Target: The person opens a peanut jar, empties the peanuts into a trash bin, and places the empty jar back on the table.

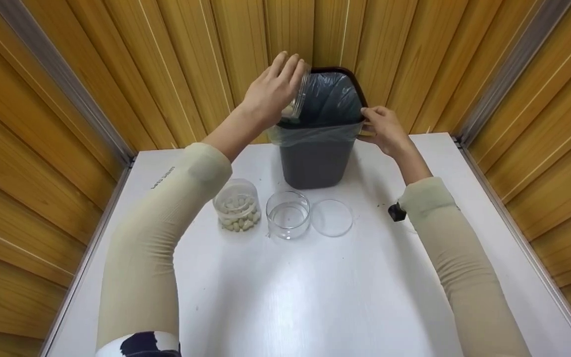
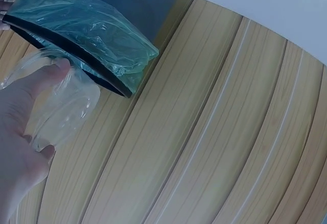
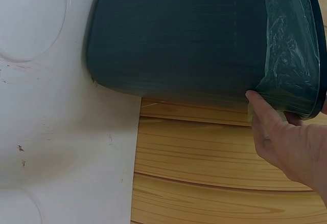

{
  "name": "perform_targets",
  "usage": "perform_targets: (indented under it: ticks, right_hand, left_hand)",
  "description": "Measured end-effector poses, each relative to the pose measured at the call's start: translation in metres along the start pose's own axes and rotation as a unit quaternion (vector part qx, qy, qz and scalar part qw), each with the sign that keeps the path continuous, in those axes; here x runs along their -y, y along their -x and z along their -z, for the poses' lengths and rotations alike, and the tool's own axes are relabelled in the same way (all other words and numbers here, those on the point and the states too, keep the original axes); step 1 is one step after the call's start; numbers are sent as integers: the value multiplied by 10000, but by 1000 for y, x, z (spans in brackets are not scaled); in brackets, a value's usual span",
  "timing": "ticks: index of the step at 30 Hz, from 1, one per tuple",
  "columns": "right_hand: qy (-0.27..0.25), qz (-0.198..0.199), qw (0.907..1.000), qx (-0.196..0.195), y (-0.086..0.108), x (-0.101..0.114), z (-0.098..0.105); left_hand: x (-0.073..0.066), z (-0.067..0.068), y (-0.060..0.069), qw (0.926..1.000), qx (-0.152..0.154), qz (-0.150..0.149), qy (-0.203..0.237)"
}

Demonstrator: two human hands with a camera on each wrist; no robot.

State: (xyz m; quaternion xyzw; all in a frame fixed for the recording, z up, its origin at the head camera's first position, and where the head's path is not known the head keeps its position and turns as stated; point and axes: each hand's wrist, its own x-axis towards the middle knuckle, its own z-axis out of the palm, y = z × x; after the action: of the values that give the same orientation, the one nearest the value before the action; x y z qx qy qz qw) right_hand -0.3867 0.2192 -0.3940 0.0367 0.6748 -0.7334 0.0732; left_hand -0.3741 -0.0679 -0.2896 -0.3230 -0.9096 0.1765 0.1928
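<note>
My left hand [image 1: 275, 91] grips a clear plastic container [image 2: 66, 114], tipped on its side at the left rim of a dark grey bin [image 1: 315, 166]. Some pale contents show near the container's lower end in the head view; the rest is hidden by the hand and bin. A thin translucent bag [image 2: 97, 24] lines the bin and folds over its dark rim. On the other side, my right hand [image 1: 387, 130] pinches the bin's right rim, thumb on top and fingers under the edge. The bin stands upright at the table's back edge.
Before the bin stand a clear jar [image 1: 238, 210] with pale, nut-like pieces and a clear round bowl [image 1: 288, 218]. A flat clear disc [image 1: 332, 218] lies beside the bowl on the white table [image 1: 285, 297]. Wood-patterned panels [image 1: 191, 64] rise behind and at both sides.
</note>
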Motion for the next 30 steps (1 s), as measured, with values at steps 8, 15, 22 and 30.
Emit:
perform_targets:
  ticks: [8,15,22,30]
  right_hand:
    - [-160,64,9998,99,0,-1,-4]
    - [-68,65,9999,137,-1,-2,-7]
    - [-132,80,9998,114,0,0,-7]
    - [-128,147,9997,113,-2,-4,-11]
  left_hand:
    - [2,-10,5,9965,-379,-258,-703]
    - [4,-14,10,9974,-297,-118,-652]
    - [6,-6,5,9981,-279,-51,-544]
    - [7,-16,8,9728,-1411,-613,-1729]
